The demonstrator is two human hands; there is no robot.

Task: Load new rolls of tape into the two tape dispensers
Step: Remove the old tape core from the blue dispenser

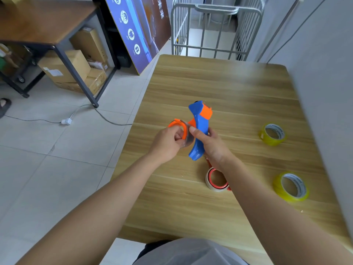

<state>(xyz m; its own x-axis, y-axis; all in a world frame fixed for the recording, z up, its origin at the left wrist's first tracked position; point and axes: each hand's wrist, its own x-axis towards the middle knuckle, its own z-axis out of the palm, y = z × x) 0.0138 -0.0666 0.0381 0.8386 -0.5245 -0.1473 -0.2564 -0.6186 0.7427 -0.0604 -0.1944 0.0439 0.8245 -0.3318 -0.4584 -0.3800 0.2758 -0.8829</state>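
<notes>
The right hand [209, 145] clamps the blue-and-orange plastic tape dispenser [198, 129]; beside it, the left hand [168, 142] pinches its orange hub ring [179, 127], which should slide off straight.

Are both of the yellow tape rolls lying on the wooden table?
Yes, both yellow tape rolls lie on the wooden table, away from the hands.

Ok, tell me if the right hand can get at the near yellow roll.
Probably yes: the yellow roll lies unobstructed right of the right hand, but that hand grips the dispenser.
</notes>
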